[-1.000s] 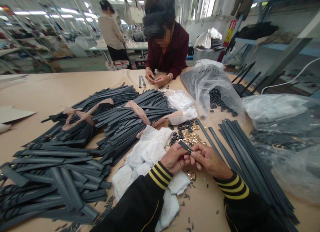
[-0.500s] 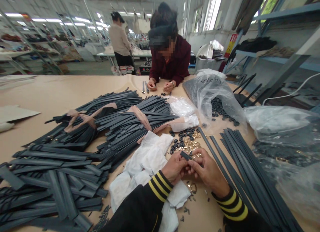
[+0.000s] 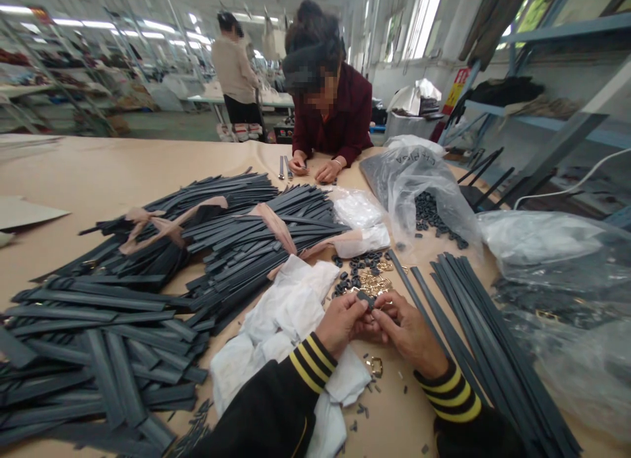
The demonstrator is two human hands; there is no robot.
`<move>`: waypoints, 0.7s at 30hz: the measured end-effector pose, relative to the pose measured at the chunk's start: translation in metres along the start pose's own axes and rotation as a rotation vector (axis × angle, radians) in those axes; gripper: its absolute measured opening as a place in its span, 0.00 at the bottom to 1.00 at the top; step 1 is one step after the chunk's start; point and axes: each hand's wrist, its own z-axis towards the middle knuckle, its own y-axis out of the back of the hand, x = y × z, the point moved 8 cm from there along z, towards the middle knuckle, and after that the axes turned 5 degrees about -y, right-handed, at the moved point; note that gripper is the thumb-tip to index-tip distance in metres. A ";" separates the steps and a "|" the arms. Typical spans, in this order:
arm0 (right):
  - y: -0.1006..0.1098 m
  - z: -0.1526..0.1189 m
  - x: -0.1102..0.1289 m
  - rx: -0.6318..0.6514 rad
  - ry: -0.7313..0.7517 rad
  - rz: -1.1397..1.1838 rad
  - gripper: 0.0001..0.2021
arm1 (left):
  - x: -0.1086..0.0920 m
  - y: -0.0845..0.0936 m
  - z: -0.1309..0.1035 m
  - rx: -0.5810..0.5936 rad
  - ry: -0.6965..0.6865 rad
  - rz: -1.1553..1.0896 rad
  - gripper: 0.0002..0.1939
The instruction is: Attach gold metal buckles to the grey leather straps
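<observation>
My left hand [image 3: 345, 321] and my right hand [image 3: 408, 328] meet low in the middle of the view, fingers pinched. Between the fingertips shows the end of a dark grey strap [image 3: 365, 298]; the rest of it is hidden by my fingers. Both hands grip this piece. Just beyond lie gold buckles [image 3: 373, 282] in a heap, with dark strap loops [image 3: 341, 286] beside them. A single gold buckle [image 3: 376, 366] rests on the table below my hands. Small dark scraps [image 3: 363, 409] are scattered nearer to me.
Long dark straps [image 3: 488, 340] lie to the right. Tied strap bundles [image 3: 261, 228] and a pile of folded straps [image 3: 98, 359] cover the left. White cloth [image 3: 276, 326] sits by my left forearm. Clear bags [image 3: 434, 175] stand at right; a co-worker [image 3: 340, 110] leans over the far edge.
Less of the strap end sticks up between my fingertips now, and my fingers have shifted slightly on it. The co-worker's hands have moved closer to the table's surface. My view has shifted slightly.
</observation>
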 end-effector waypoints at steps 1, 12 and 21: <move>0.000 0.000 0.001 -0.001 0.007 -0.008 0.05 | 0.000 0.001 0.000 -0.019 -0.008 0.005 0.12; 0.002 0.003 -0.011 0.007 -0.088 0.003 0.06 | -0.006 0.012 0.003 -0.103 -0.075 0.232 0.12; -0.010 0.006 -0.037 0.038 -0.250 0.139 0.15 | -0.013 0.010 0.002 -0.077 -0.296 0.417 0.10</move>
